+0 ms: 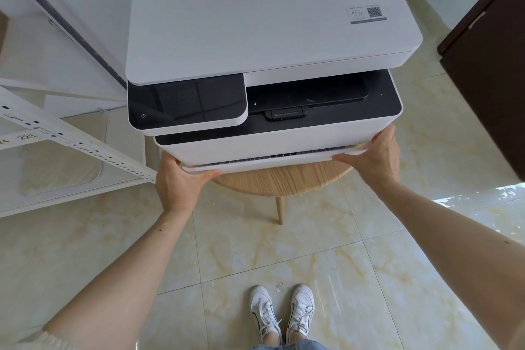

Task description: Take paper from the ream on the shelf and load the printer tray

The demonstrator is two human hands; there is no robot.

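Printer tray [267, 163] sits at the bottom front of our printer [270, 37] on the round wooden desk [281, 182], beside a white shelf [71, 136]. Our left hand [181, 182] and right hand [375, 156] each close a grip on one tray corner.

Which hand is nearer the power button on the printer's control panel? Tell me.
Left. The left hand grips the tray front at its left corner, just below the power button. The right hand holds the opposite corner, far across the printer.
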